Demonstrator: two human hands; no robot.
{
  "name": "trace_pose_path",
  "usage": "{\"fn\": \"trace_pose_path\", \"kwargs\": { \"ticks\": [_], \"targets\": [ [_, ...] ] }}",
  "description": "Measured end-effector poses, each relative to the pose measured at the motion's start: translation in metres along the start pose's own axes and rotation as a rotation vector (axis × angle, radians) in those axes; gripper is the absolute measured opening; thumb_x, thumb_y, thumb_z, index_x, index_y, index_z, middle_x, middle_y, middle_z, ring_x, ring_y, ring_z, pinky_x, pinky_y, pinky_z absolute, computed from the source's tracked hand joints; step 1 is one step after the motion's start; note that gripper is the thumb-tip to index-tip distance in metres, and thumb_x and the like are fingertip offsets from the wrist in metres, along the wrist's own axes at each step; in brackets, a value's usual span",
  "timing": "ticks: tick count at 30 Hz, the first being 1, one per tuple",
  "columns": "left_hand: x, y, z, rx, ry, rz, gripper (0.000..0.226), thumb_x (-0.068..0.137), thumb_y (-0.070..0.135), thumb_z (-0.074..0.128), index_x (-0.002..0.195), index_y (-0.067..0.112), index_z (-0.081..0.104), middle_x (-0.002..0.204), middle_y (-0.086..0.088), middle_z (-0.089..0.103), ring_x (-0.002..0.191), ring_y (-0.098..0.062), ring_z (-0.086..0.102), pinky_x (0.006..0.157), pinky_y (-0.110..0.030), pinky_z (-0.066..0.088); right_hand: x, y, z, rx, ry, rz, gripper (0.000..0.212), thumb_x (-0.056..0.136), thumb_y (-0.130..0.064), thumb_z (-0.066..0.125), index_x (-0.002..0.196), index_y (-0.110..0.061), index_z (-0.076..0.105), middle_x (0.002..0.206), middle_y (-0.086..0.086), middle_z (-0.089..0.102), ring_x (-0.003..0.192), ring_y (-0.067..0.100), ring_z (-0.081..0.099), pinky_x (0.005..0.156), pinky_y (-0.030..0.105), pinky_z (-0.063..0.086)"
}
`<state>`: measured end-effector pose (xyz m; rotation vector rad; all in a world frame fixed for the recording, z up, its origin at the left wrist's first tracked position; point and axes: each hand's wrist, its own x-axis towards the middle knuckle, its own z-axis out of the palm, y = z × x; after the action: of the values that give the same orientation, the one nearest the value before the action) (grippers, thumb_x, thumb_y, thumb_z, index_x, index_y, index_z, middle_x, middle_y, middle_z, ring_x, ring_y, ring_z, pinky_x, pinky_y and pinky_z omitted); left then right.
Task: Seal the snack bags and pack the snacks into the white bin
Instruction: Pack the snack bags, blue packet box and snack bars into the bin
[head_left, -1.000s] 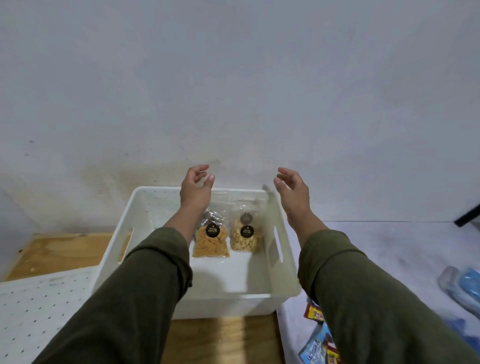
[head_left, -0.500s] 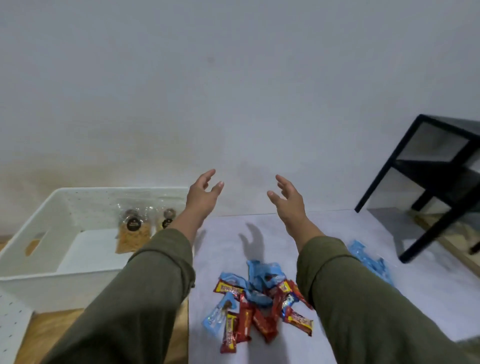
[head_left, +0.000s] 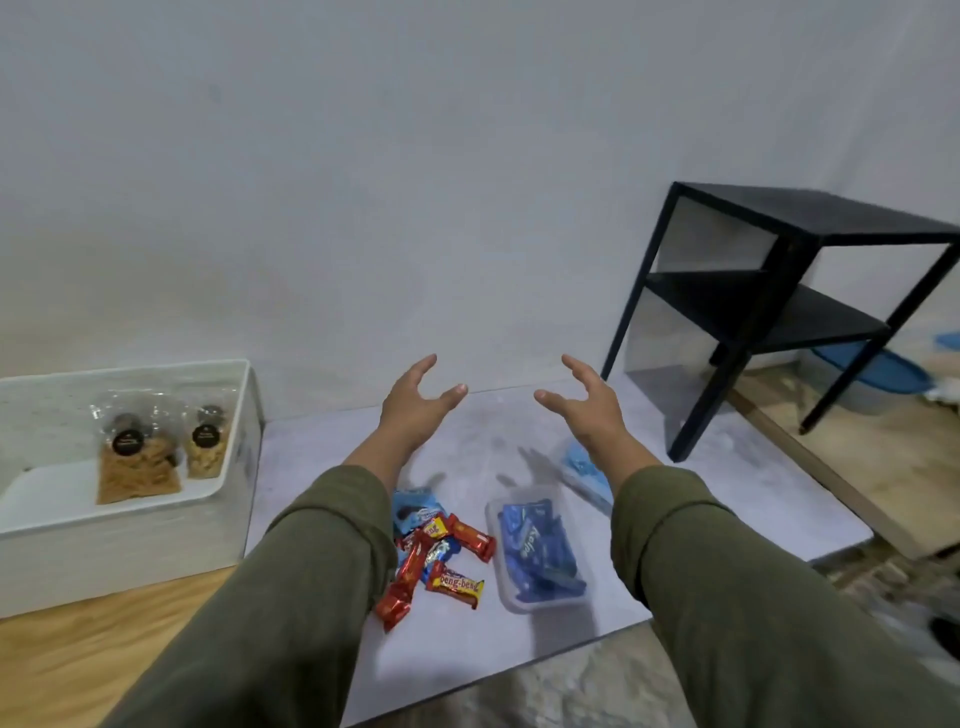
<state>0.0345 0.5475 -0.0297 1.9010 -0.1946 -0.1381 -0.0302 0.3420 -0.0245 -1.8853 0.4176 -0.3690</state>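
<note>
Both hands hang in the air above the grey mat, holding nothing: the left hand and right hand have fingers spread and relaxed. Below them lies a pile of red and blue snack bars beside a clear tub of blue packets. At the left, the white bin holds 2 clear snack bags.
</note>
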Motion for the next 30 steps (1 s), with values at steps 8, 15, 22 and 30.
{"fn": "trace_pose_path", "kwargs": {
  "ticks": [8,15,22,30],
  "targets": [
    [0.013,-0.002,0.049,0.288,-0.203,0.029,0.083,0.08,0.043,0.07,0.148,0.024,0.026,0.157,-0.006,0.021,0.144,-0.024,0.019,0.117,-0.039,0.021,0.008,0.05,-0.048,-0.295,0.027,0.068,0.082,0.068,-0.033,0.08,0.139,-0.034,0.04,0.152,0.0,0.033,0.142,0.021,0.024,0.115,0.049,0.024],
    [0.019,-0.017,0.096,0.415,-0.267,-0.004,0.09,0.076,0.043,0.074,0.148,0.02,0.025,0.155,-0.008,0.026,0.143,-0.026,0.023,0.116,-0.036,0.021,0.026,0.098,-0.075,-0.465,-0.085,0.111,0.09,0.064,-0.035,0.083,0.141,-0.035,0.037,0.152,0.004,0.031,0.141,0.025,0.024,0.115,0.048,0.023],
    [0.028,-0.031,0.162,0.517,-0.253,-0.072,0.098,0.072,0.043,0.077,0.149,0.018,0.021,0.155,-0.008,0.026,0.143,-0.025,0.024,0.117,-0.035,0.02,0.066,0.141,-0.106,-0.525,-0.277,0.089,0.098,0.062,-0.036,0.084,0.143,-0.04,0.029,0.156,0.002,0.023,0.144,0.025,0.017,0.116,0.05,0.021],
    [0.045,-0.04,0.253,0.556,-0.264,-0.153,0.114,0.063,0.039,0.085,0.15,0.014,0.015,0.154,-0.013,0.024,0.143,-0.028,0.02,0.117,-0.034,0.018,0.095,0.197,-0.146,-0.573,-0.452,0.109,0.111,0.059,-0.038,0.086,0.147,-0.038,0.017,0.157,0.001,0.015,0.145,0.023,0.011,0.117,0.05,0.018]
  ]
}}
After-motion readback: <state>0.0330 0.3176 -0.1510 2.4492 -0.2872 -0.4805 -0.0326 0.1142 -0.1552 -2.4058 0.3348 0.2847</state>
